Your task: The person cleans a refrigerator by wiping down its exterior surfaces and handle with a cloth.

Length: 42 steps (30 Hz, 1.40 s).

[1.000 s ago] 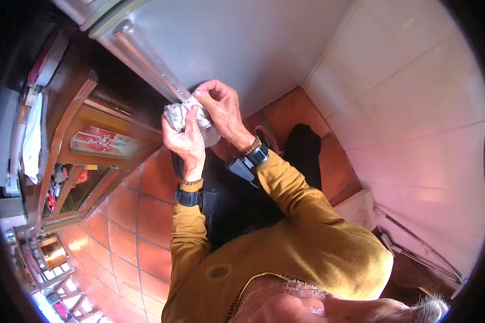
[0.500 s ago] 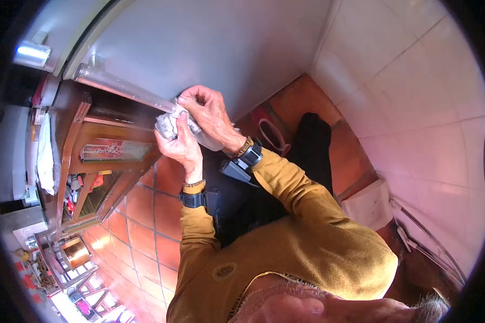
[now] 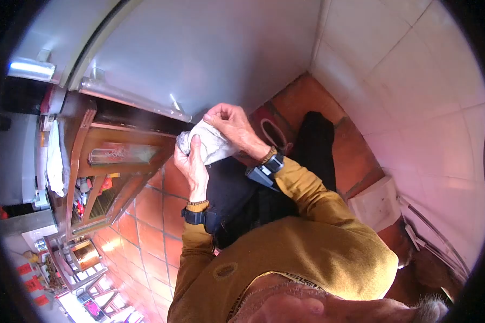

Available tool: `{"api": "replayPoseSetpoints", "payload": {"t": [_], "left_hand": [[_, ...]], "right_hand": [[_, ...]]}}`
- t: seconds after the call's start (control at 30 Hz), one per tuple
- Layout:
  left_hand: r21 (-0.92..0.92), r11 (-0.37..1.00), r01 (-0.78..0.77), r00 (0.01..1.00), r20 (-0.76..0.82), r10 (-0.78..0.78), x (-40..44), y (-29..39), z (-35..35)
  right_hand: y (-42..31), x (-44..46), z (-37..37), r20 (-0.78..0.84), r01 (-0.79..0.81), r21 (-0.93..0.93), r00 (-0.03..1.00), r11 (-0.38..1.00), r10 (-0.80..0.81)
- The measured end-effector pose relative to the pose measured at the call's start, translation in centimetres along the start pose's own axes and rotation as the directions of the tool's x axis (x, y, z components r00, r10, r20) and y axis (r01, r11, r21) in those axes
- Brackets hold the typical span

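A crumpled white cloth is bunched between my two hands, just off the end of a long metal handle. My left hand grips its left side, with the thumb pressed on top. At the upper right edge, my right hand pinches the cloth between curled fingers and thumb. The handle is mounted on a large grey door. Part of the cloth hangs below my right hand. Folds hide some of my fingertips.
A wooden cabinet with an ornamented panel stands at left. Pale tiles cover the wall at right, above a white box-like container. Reddish tiles make up the floor. A pink-rimmed object lies near my dark-clothed leg.
Both hands and the cloth have moved right and slightly down, away from the handle, whose end now shows. The cloth is more spread out between my hands.
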<state>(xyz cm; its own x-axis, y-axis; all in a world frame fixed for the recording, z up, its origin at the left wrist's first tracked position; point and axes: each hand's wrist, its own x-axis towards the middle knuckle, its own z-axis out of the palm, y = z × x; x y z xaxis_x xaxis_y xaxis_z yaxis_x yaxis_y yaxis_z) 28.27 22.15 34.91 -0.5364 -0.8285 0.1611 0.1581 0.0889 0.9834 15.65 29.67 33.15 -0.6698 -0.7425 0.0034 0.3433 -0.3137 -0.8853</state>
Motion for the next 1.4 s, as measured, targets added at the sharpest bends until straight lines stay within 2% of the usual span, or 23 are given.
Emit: {"api": "replayPoseSetpoints", "payload": {"t": [0.1, 0.2, 0.33, 0.4, 0.47, 0.53, 0.63, 0.73, 0.77, 0.83, 0.93, 1.07, 1.13, 1.2, 1.27, 1.3, 1.4], "left_hand": [[-0.038, 0.996, 0.081, 0.996, 0.041, -0.079, -1.1, 0.2, -0.2], [-0.123, 0.986, 0.111, 0.993, -0.012, -0.113, -1.4, 1.9, 0.9], [-0.092, 0.994, 0.062, 0.997, 0.046, -0.058, -1.4, 2.5, 1.4], [-0.083, 0.993, 0.087, 0.993, 0.081, -0.080, -1.1, 1.2, 0.6], [-0.077, 0.991, 0.107, 0.993, 0.064, -0.102, -0.9, 0.9, 0.5], [-0.151, 0.988, 0.023, 0.999, -0.029, -0.028, -0.5, 0.8, 1.2], [-0.253, 0.968, -0.011, 0.997, -0.082, -0.010, 1.4, 0.3, 1.0], [-0.344, 0.939, -0.013, 0.993, -0.117, -0.029, 3.4, -0.5, 1.1], [-0.356, 0.935, -0.001, 0.993, -0.113, -0.042, 3.5, -0.7, 1.4], [-0.350, 0.937, 0.009, 0.993, -0.106, -0.049, 3.8, -1.2, 1.6], [-0.343, 0.939, 0.030, 0.996, -0.065, -0.056, 3.9, -1.8, 1.1], [-0.378, 0.923, 0.076, 0.995, -0.035, -0.096, 4.0, -1.8, 1.0], [-0.365, 0.928, 0.075, 0.994, -0.051, -0.100, 4.4, -1.8, 0.8], [-0.375, 0.925, 0.058, 0.998, 0.004, -0.061, 4.3, -0.6, 1.0], [-0.403, 0.913, 0.060, 0.997, -0.011, -0.071, 4.3, -0.9, 1.2], [-0.358, 0.933, 0.048, 0.998, -0.023, -0.060, 4.3, -1.5, 1.0], [-0.314, 0.947, 0.065, 0.998, -0.001, -0.069, 4.1, -3.7, 0.0]], "right_hand": [[-1.3, -1.8, -0.9, -0.002, 0.023, -0.039, 1.000, 0.999, -0.024], [-2.0, -3.0, -1.7, 0.071, -0.020, -0.085, 0.997, 0.996, 0.026], [-1.1, -4.2, -2.6, 0.349, -0.073, -0.138, 0.930, 0.988, 0.118], [-0.8, -4.7, -2.4, 0.311, -0.134, -0.096, 0.937, 0.986, 0.158], [-1.1, -4.4, -2.3, 0.163, -0.028, -0.244, 0.984, 0.969, 0.070], [-1.8, -3.9, -1.7, 0.138, 0.001, -0.284, 0.990, 0.959, 0.040], [-2.5, -2.6, 0.6, 0.072, 0.198, -0.364, 0.980, 0.910, -0.184], [-2.7, -0.9, 3.3, -0.013, 0.292, -0.425, 0.944, 0.856, -0.329], [-2.5, -0.6, 3.6, -0.012, 0.294, -0.425, 0.944, 0.856, -0.331], [-1.8, -0.1, 4.1, -0.125, 0.250, -0.360, 0.942, 0.899, -0.312], [-0.9, -0.3, 4.1, -0.145, 0.224, -0.424, 0.940, 0.877, -0.310], [-0.4, -0.2, 4.1, -0.174, 0.279, -0.432, 0.907, 0.857, -0.383], [-1.3, -0.2, 4.3, -0.181, 0.250, -0.423, 0.918, 0.871, -0.352], [-1.9, -0.6, 4.2, -0.198, 0.203, -0.415, 0.931, 0.887, -0.306], [-2.1, -0.2, 4.2, -0.162, 0.265, -0.463, 0.913, 0.846, -0.374], [-1.7, -0.4, 4.1, -0.174, 0.211, -0.448, 0.933, 0.869, -0.316], [1.2, -0.1, 3.8, -0.221, 0.228, -0.399, 0.916, 0.888, -0.335]]}}
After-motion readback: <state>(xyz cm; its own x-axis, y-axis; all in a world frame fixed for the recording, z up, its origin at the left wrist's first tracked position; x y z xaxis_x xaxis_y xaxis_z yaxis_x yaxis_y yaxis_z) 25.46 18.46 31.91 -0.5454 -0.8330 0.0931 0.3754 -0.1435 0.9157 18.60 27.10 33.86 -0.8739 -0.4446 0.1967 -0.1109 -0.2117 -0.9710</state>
